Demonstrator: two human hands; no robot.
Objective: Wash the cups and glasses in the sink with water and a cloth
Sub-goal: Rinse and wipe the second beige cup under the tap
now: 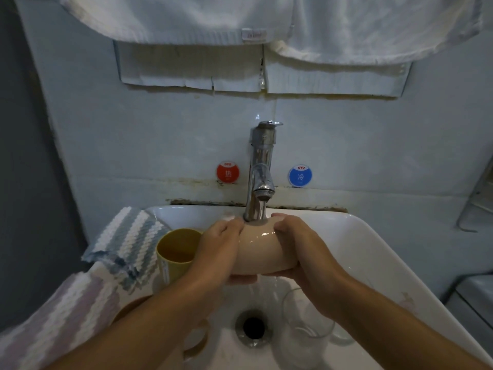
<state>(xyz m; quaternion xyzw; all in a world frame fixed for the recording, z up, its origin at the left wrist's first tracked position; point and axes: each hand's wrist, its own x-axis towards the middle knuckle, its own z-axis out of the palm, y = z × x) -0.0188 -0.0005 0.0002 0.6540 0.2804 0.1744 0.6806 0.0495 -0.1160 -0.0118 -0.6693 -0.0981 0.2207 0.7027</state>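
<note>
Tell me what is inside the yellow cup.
The yellow cup stands upright in the sink; its inside looks bare, perhaps wet. The left hand covers its right rim, and the bottom is too dim to judge.

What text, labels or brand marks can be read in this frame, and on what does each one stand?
"OYO" above the character "热": red round sticker on the wall, left of the tap.
"OYO" above the character "冷": blue round sticker on the wall, right of the tap.
Small tag on the hanging white towel: printed, but too blurred to read.
</note>
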